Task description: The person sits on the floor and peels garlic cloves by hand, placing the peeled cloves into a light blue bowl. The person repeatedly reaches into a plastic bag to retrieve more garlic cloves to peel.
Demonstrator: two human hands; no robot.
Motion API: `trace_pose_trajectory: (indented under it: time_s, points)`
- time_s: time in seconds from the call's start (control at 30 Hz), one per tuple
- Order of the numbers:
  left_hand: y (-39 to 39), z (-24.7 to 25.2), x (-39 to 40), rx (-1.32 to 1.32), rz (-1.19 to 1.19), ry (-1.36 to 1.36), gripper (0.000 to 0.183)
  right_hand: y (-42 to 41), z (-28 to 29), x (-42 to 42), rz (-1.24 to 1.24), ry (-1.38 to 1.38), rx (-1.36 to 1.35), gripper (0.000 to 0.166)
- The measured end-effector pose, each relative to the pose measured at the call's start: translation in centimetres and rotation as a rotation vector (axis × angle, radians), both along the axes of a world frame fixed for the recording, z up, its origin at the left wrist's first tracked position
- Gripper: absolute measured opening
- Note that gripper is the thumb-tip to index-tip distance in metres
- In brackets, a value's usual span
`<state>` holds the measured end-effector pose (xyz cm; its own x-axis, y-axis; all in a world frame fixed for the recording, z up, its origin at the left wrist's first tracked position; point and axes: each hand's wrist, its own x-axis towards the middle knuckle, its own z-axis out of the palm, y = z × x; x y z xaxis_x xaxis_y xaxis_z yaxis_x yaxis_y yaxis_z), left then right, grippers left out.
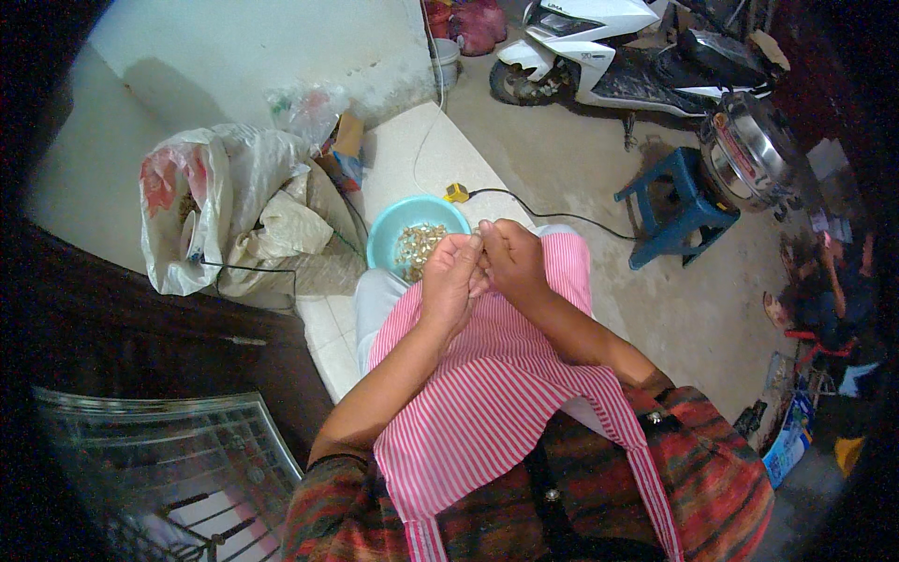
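Observation:
My left hand [449, 281] and my right hand [518, 258] meet above my lap, with thumbs and fingertips pinched close together. Any small thing between them is hidden by the fingers. Just beyond and to the left of the hands is a turquoise plastic basin [383, 228]. In it lie many small tan and whitish pieces [416, 246], too small to name surely. My left hand partly covers the basin's near right side. Under both wrists spreads a pink-and-white striped apron [484, 372].
Woven plastic sacks [270, 242] stand at the left by the wall. A yellow power adapter [456, 192] with a black cord lies behind the basin. To the right is a blue plastic stool [678, 207] bearing a steel pot [748, 154]. A white scooter [597, 63] is parked behind. Someone sits far right.

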<state>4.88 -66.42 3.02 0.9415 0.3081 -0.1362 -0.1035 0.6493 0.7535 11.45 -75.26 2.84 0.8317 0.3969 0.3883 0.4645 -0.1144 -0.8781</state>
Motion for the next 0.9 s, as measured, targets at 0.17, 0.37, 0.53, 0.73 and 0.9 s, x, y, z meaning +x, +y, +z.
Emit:
trace_pose_trajectory:
  time_s: [0.17, 0.37, 0.53, 0.73, 0.9]
  points:
    - [0.5, -0.5, 0.0, -0.077, -0.057, -0.03, 0.006, -0.2, 0.2, 0.3, 0.007, -0.052, -0.039, 0.028]
    - [0.8, -0.6, 0.0, -0.069, -0.091, -0.025, 0.002, -0.8, 0.2, 1.0, 0.055, -0.441, -0.118, 0.019]
    - [0.8, -0.6, 0.0, -0.069, -0.092, -0.017, 0.003, -0.9, 0.3, 1.2, 0.098, -0.4, -0.169, 0.015]
    - [1.1, -1.2, 0.1, -0.089, -0.127, -0.031, 0.006, -1.0, 0.3, 1.2, 0.096, -0.406, -0.224, 0.016]
    - [1.0, -1.5, 0.3, -0.109, -0.143, -0.052, 0.006, -1.1, 0.0, 1.4, 0.109, -0.442, -0.219, 0.015]
